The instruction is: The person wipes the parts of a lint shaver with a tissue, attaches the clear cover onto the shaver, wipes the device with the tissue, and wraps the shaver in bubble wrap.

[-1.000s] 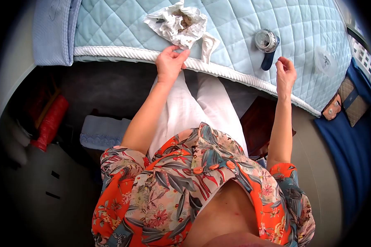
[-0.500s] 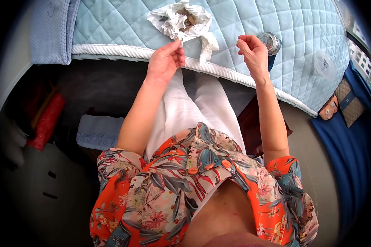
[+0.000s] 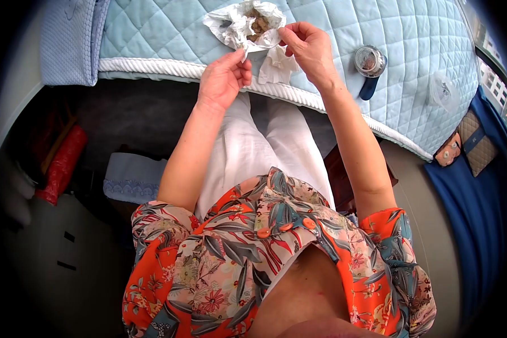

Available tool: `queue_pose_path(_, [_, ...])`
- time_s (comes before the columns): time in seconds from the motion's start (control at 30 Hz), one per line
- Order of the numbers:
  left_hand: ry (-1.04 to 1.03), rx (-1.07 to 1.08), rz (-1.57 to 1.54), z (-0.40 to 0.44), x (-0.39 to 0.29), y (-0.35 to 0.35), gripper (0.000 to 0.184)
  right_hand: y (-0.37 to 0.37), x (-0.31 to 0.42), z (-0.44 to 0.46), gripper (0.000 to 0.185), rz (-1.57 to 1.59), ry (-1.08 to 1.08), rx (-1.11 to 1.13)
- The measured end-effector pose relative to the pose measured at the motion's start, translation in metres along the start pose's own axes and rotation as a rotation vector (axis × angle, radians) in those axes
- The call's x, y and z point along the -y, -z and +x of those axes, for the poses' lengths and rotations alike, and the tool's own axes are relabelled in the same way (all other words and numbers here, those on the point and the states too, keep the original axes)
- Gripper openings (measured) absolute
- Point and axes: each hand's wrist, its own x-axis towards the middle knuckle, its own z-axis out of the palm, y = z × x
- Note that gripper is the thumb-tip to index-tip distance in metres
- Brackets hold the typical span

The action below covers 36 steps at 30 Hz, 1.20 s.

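A crumpled white tissue (image 3: 222, 22) lies spread on the light blue quilted cover, with a brown clump (image 3: 259, 26) in its middle. My left hand (image 3: 224, 81) pinches the tissue's near edge between thumb and forefinger, the other fingers curled. From the right, my right hand (image 3: 311, 52) has its thumb and fingertips closed at the tissue's right edge. A second crumpled piece of white tissue (image 3: 277, 66) hangs toward the cover's edge between my hands. Right of my right hand lies a device with a round clear head and a dark blue handle (image 3: 369, 88).
The quilted cover (image 3: 158, 34) has a white corded edge along its near side. A clear plastic piece (image 3: 444, 91) lies on it at the right. Folded blue cloth (image 3: 73, 45) is at the left, and a brown quilted item (image 3: 479, 141) on blue fabric at the far right.
My right hand has moved left from beside the blue-handled device to the tissue's right edge. The tissue is opened wider, showing more of the brown clump. My left hand stays at the near edge.
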Motion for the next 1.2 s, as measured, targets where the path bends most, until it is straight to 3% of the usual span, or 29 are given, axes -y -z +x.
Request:
queue_pose_path(0.13, [-0.062, -0.093, 0.142, -0.011, -0.002, -0.012, 0.021, -0.017, 0.007, 0.006, 0.019, -0.099, 0.036, -0.094])
queue_pose_path(0.23, [-0.401, -0.256, 0.516, -0.020, -0.004, -0.016, 0.041, -0.025, 0.013, 0.009, 0.018, -0.156, 0.022, -0.129])
queue_pose_path(0.33, [-0.857, -0.377, 1.201, -0.025, -0.018, -0.028, 0.069, -0.030, 0.008, 0.011, 0.019, -0.161, -0.001, -0.091])
queue_pose_path(0.43, [-0.928, -0.249, 1.368, -0.006, -0.027, -0.032, 0.087, -0.039, 0.006, 0.014, 0.021, -0.420, 0.137, -0.130])
queue_pose_path(0.57, [-1.003, -0.156, 1.597, 0.024, -0.022, -0.032, 0.067, -0.037, 0.012, 0.013, 0.021, -0.560, 0.168, 0.006])
queue_pose_path(0.6, [-1.048, -0.170, 1.579, 0.030, -0.020, -0.028, 0.049, -0.034, 0.005, 0.012, 0.020, -0.578, 0.284, -0.037])
queue_pose_path(0.73, [-1.130, -0.258, 1.424, 0.038, -0.024, -0.023, 0.029, 0.004, -0.004, -0.015, 0.025, -0.560, 0.262, -0.131])
queue_pose_path(0.93, [-1.229, -0.378, 1.371, 0.031, -0.050, -0.005, 0.026, 0.004, -0.027, -0.055, 0.055, -0.712, 0.027, -0.088])
queue_pose_path(1.2, [-1.251, -0.450, 1.628, 0.042, -0.066, 0.022, 0.025, -0.021, -0.059, -0.035, 0.039, -0.836, 0.232, -0.177])
